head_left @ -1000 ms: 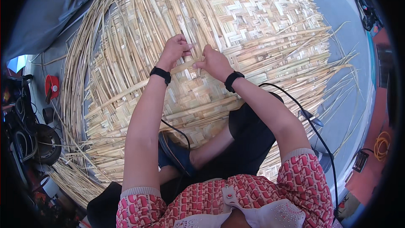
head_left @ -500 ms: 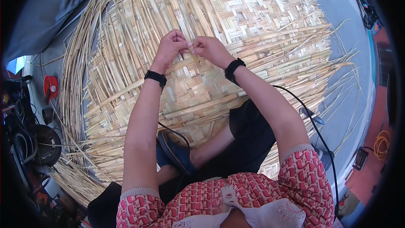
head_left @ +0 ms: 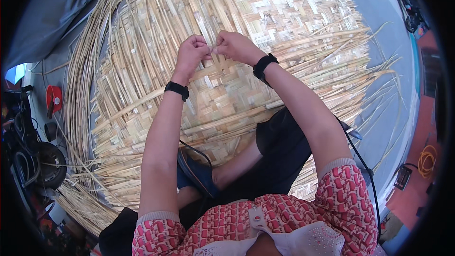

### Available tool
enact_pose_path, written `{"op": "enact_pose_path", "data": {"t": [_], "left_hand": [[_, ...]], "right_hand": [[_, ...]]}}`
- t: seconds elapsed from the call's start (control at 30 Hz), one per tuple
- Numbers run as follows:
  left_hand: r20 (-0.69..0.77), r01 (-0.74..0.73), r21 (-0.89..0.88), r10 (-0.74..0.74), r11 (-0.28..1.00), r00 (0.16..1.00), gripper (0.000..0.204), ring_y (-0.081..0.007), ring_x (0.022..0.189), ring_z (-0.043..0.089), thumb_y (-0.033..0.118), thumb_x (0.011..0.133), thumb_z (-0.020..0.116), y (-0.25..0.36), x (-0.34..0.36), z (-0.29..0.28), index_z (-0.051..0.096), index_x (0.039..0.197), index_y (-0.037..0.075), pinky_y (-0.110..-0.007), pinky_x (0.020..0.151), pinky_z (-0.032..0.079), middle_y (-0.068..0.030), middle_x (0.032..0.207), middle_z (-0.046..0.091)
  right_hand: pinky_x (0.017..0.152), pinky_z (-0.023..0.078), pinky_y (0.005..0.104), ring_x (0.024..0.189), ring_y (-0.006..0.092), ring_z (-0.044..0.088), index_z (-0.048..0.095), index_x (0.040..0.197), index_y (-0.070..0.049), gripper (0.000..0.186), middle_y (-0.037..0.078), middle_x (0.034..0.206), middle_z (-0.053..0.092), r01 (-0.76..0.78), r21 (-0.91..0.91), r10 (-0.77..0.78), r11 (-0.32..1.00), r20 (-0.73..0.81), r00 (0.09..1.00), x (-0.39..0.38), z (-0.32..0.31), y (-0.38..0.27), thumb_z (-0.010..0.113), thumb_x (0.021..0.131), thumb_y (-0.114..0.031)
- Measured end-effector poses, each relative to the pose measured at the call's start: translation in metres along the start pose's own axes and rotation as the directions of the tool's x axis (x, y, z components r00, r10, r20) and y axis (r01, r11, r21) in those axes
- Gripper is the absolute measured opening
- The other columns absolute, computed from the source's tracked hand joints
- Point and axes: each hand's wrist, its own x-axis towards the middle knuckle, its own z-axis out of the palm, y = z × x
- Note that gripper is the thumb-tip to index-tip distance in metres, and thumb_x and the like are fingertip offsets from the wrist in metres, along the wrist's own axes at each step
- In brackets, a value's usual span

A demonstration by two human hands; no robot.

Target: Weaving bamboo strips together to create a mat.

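Gently: left hand [head_left: 191,54], right hand [head_left: 238,47] nearly meet over woven mat [head_left: 282,14], fingers pinched together, on what cannot tell; best keep strips [head_left: 165,2] snug against mat.

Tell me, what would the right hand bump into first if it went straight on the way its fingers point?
Most likely the left hand: the right hand's fingers point toward its fingertips, just above the woven mat, though depth is hard to judge.
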Motion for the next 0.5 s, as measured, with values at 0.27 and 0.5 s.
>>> {"op": "enact_pose_path", "data": {"t": [0.27, 0.5], "left_hand": [[0.051, -0.049, -0.006, 0.049, 0.999, 0.997, 0.021, -0.0141, 0.077, 0.067, -0.008, 0.088, 0.059, -0.001, -0.012, -0.006, 0.059, 0.108, -0.002, -0.027, 0.069, 0.057, -0.005, 0.088, 0.064], [-0.083, -0.055, 0.782, 0.192, 0.62, 0.978, 0.025, -0.0115, 0.073, 0.062, -0.004, 0.084, 0.059, -0.002, 0.002, -0.004, 0.062, 0.109, -0.001, -0.027, 0.064, 0.052, -0.0016, 0.084, 0.061]], "right_hand": [[0.072, 0.049, 0.041, 0.08, 0.0326, 0.062, 0.059, 0.088, -0.006, 0.012, 0.013, 0.081, 0.062, 0.168, -0.159, -0.176, 0.973, -0.038, 0.984, -0.008, 0.029, 0.004, 0.063, 0.087, -0.018], [0.073, 0.049, 0.042, 0.084, 0.0317, 0.062, 0.057, 0.092, -0.009, 0.007, 0.009, 0.092, 0.062, 0.109, -0.237, -0.173, 0.965, -0.269, 0.947, -0.022, 0.033, 0.003, 0.061, 0.089, -0.014]]}}
